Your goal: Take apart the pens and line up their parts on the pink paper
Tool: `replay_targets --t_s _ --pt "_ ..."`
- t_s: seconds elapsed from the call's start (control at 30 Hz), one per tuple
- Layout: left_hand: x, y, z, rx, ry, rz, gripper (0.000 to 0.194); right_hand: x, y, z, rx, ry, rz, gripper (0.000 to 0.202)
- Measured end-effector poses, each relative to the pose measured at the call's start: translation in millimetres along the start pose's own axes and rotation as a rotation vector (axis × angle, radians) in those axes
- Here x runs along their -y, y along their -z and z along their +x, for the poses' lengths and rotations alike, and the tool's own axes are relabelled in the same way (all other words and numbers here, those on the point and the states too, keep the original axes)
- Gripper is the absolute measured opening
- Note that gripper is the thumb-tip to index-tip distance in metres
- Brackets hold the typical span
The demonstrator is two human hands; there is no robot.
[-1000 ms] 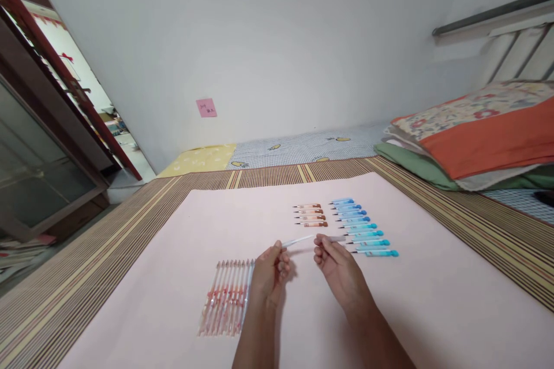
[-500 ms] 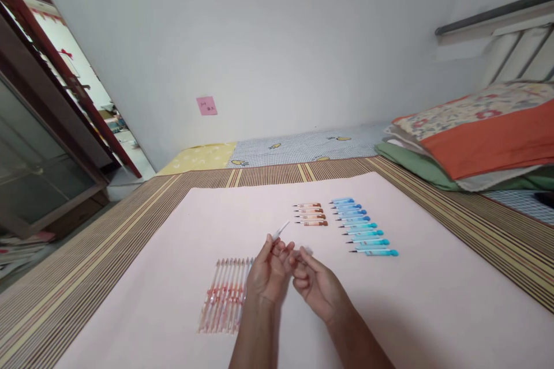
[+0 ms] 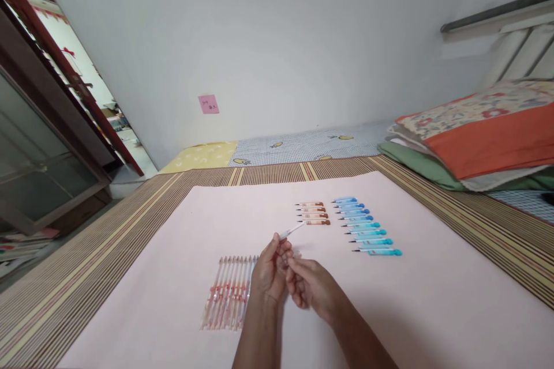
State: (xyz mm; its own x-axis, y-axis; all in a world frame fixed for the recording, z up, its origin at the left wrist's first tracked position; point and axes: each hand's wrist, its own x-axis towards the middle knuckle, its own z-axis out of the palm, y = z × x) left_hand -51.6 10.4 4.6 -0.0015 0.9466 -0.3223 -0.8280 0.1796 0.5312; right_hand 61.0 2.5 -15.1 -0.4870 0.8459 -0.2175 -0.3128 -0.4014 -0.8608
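Between the thumb and fingers of my left hand (image 3: 270, 268) is a slim white pen-like piece (image 3: 291, 232), its thin end pointing up and to the right. My right hand (image 3: 314, 285) is closed in a pinch beside it, fingertips close to the left fingers. Something small and see-through (image 3: 296, 254) shows at the right fingertips, too blurred to name. Left of my hands lies a row of clear pens (image 3: 227, 294) with reddish decoration, partly covered by my left forearm. Beyond my hands lie several brown-ended pens (image 3: 314, 215) and a column of blue-ended pens (image 3: 367, 233), with dark tips pointing left.
Everything lies on a pale pink sheet (image 3: 156, 277) over a striped mat (image 3: 142, 202). Folded bedding (image 3: 489, 132) is piled at the right. A white wall (image 3: 303, 40) with a pink note (image 3: 208, 104) rises behind, and a doorway (image 3: 130, 141) is at the left.
My right hand has drawn slightly left and down, closer to my left hand. The white piece has tilted lower toward the right. The view has shifted a little.
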Motion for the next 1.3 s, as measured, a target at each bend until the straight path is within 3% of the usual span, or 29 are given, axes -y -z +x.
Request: replay_targets --t_s 0.17,0.4,0.57,0.87,1.3 --pt "4 -1.8 -1 -0.011 -0.042 0.078 0.039 27 18 -4 -0.442 0.471 -0.231 0.047" --pt "12 -6.3 -3 0.082 -0.006 0.205 0.043 46 22 -23 -0.637 0.607 -0.442 0.035" --pt "12 -9.0 -4 0.117 -0.012 0.211 0.042 53 27 -24 -0.712 0.638 -0.351 0.038" --pt "13 -5.7 -2 0.08 0.034 0.129 0.038 60 41 -26 -0.801 0.64 -0.231 0.04" --pt "13 -1.1 -1 0.098 0.045 0.028 0.028 57 49 -25 -0.736 0.61 -0.093 0.039"
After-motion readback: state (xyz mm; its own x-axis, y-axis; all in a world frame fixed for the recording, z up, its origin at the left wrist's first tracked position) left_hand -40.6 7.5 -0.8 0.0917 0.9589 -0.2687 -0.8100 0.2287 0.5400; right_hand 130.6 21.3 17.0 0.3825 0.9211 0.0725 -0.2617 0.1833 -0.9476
